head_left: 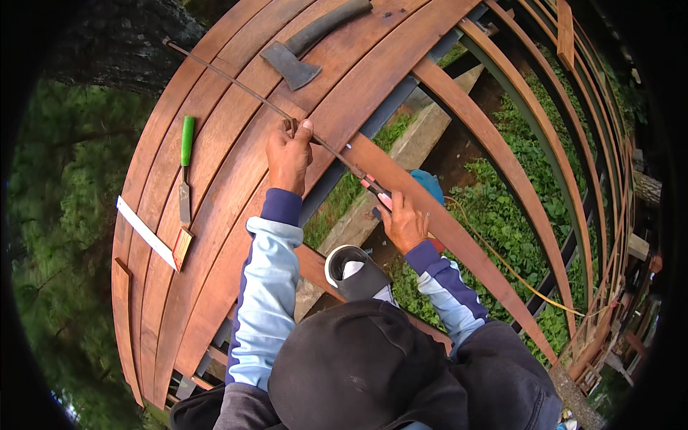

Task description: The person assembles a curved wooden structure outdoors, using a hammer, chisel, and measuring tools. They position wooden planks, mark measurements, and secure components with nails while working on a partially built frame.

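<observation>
A long, thin metal bar clamp (236, 82) with a red-and-black grip slants over the reddish-brown planks, from far left down toward the right. My left hand (289, 156) is closed round its middle, at a small dark metal piece on the bar, with the thumb along the bar. At its near right end my right hand (405, 221) grips the handle, beside the bare edge of a plank (459, 236). The exact hold of the right fingers is partly hidden. Just beyond my left hand lies an axe (290, 66) with a dark handle.
On the planks to the left lie a green-handled chisel (186, 147), a try square (147, 235) and a short wooden strip (122, 322). A dark cylindrical container (365, 279) stands between my forearms. Open gaps between curved slats (494, 143) show plants below; a yellow cord (512, 269) crosses there.
</observation>
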